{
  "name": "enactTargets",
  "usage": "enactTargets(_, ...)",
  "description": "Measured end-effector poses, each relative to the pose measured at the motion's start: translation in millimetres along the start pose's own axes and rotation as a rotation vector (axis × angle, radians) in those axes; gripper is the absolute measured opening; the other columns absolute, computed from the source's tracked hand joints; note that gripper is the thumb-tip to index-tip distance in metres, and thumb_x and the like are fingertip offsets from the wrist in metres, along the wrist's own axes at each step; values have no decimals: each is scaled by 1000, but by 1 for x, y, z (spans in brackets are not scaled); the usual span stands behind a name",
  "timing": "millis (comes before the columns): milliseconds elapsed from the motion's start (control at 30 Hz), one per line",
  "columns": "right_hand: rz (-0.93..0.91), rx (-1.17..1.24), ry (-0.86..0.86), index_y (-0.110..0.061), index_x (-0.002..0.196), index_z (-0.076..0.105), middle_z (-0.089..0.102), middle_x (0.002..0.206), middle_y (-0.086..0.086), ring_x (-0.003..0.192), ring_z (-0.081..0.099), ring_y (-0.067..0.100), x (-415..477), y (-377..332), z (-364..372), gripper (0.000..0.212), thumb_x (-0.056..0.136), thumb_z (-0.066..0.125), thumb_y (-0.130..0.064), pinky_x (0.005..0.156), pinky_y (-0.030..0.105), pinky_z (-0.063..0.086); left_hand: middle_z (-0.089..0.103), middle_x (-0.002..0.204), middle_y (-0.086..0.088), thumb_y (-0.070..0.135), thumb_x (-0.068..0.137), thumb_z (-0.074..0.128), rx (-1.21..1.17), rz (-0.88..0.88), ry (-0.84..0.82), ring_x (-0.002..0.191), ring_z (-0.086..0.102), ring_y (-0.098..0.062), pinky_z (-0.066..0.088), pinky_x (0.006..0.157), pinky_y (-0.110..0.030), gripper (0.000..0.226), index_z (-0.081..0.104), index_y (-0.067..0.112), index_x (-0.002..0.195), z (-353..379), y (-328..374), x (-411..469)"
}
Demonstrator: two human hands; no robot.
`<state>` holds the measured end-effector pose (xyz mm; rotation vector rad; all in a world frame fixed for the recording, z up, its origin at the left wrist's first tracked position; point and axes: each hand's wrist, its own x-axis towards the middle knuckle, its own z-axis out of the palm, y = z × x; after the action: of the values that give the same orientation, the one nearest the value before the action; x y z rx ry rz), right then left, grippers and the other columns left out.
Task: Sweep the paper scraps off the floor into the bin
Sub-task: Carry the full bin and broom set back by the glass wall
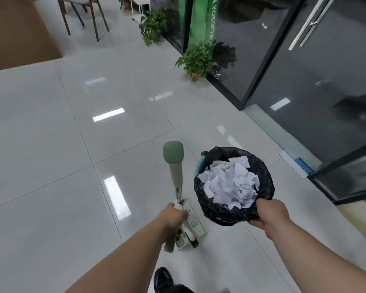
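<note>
Toes first: our shiny black shoe shows at the bottom edge. Just past it, our left grip is curled tight round the long cream stick with the green top, which stands almost straight up toward us. The cream plastic dustpan sits under that fist; we cannot tell if it touches the floor. Our right grip pinches the near rim of the round bin with the black bag inside. The bin lies just ahead of that grip, beside the stick but apart from it. The white paper scraps are piled in the bin, nearly to the top. We see none on the shiny pale floor tiles, so we think the sweeping is done. Nothing stands close. Farther off are green plants in pots, a dark glass door and wooden chairs.
</note>
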<state>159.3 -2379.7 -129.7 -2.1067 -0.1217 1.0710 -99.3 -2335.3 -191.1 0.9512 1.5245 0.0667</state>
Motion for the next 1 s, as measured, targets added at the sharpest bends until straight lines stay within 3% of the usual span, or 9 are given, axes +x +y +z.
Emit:
enactTargets(67, -4, -3, 12, -6, 91, 67, 71, 90, 16, 79, 70, 36, 10, -16, 6, 14, 89, 55, 2, 60, 38, 61, 68, 98, -8, 26, 88, 51, 95, 29, 155, 84, 66, -29, 53, 71, -34, 52, 44, 19, 139, -6, 4, 11)
enactTargets(167, -22, 13, 29, -5, 91, 67, 71, 90, 18, 79, 71, 38, 30, -45, 19, 13, 88, 56, 3, 61, 40, 61, 67, 82, -8, 33, 85, 44, 58, 95, 325, 64, 57, -25, 55, 66, -35, 28, 59, 19, 104, -32, 29, 31)
enactTargets(333, 5, 111, -9, -4, 103, 69, 72, 97, 19, 83, 72, 40, 77, -98, 59, 20, 88, 57, 2, 66, 46, 62, 54, 67, -6, 31, 90, 50, -202, 103, 435, 49, 43, -21, 42, 48, -28, 18, 57, 16, 95, -82, 106, 52)
enactTargets(600, -40, 69, -213, 0, 105, 68, 70, 101, 22, 83, 69, 39, 170, -255, 126, 22, 85, 59, 5, 51, 38, 59, 51, 63, -3, 22, 84, 49, -243, 192, 582, 44, 40, -19, 36, 48, -27, 5, 51, 24, 80, -134, 249, 92)
enactTargets(833, -141, 19, -295, -3, 104, 66, 69, 99, 19, 84, 67, 37, 235, -413, 173, 21, 90, 52, 3, 51, 36, 59, 49, 67, -7, 26, 91, 51, -250, 276, 753, 56, 42, -22, 40, 51, -32, 11, 54, 16, 87, -202, 389, 133)
enactTargets(1000, -98, 46, -308, -6, 103, 68, 70, 103, 20, 90, 69, 40, 280, -480, 235, 23, 89, 51, 2, 51, 37, 59, 54, 73, -10, 25, 94, 56, -352, 343, 822, 59, 45, -24, 42, 49, -31, 10, 60, 16, 96, -264, 461, 182)
